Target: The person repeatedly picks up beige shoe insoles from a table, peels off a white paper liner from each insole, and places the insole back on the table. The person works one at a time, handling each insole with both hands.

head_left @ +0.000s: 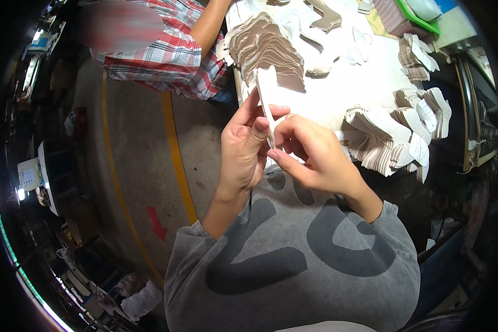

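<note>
A thin, pale cut piece of sheet material (264, 93) stands nearly edge-on to me over the near edge of the table. My left hand (242, 145) grips it from the left, with the thumb against its face. On the other side, my right hand (318, 152) pinches its lower end between thumb and curled fingers. Whether it is one layer or several, I cannot tell. Just beyond the piece lies a fanned pile of beige-brown cut pieces (266, 48) with wavy edges.
Stacked pale cut pieces (377, 135) sit at the table's right, some with tags. Another stack (416, 58) and a green-rimmed basket (406, 19) are farther back. Loose pieces (322, 16) lie on the white table (337, 91). At the left, a person in a plaid shirt (155, 61) reaches toward the table.
</note>
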The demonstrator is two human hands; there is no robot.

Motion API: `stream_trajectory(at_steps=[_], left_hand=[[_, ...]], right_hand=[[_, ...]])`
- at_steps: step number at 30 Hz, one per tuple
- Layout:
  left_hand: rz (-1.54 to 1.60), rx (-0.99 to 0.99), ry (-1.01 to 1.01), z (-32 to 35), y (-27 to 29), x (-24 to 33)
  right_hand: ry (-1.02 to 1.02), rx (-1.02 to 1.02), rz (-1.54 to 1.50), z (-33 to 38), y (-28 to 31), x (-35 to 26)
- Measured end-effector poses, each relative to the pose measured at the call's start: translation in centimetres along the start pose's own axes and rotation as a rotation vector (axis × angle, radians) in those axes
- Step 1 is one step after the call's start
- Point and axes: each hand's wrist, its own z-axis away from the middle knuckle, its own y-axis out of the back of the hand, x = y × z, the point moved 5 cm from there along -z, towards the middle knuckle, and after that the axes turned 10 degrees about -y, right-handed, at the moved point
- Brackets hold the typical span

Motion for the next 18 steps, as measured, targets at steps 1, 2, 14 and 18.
stream_trajectory(at_steps=[1, 2, 14, 18], left_hand=[[-0.005, 0.039, -0.012, 0.1, 0.0, 0.1], [-0.010, 0.079, -0.024, 0.3, 0.1, 0.1], [-1.549, -0.303, -0.982, 1.5, -0.9, 5.8], [-1.452, -0.314, -0.944, 1.4, -1.2, 5.8]], right_hand=[[0.038, 0.077, 0.071, 0.0, 0.0, -0.1], [0.077, 0.154, 0.141, 0.1, 0.1, -0.3], [0.434, 0.210, 0.396, 0.6, 0.5, 0.0], [0.456, 0.266, 0.378, 0.7, 0.5, 0.4]])
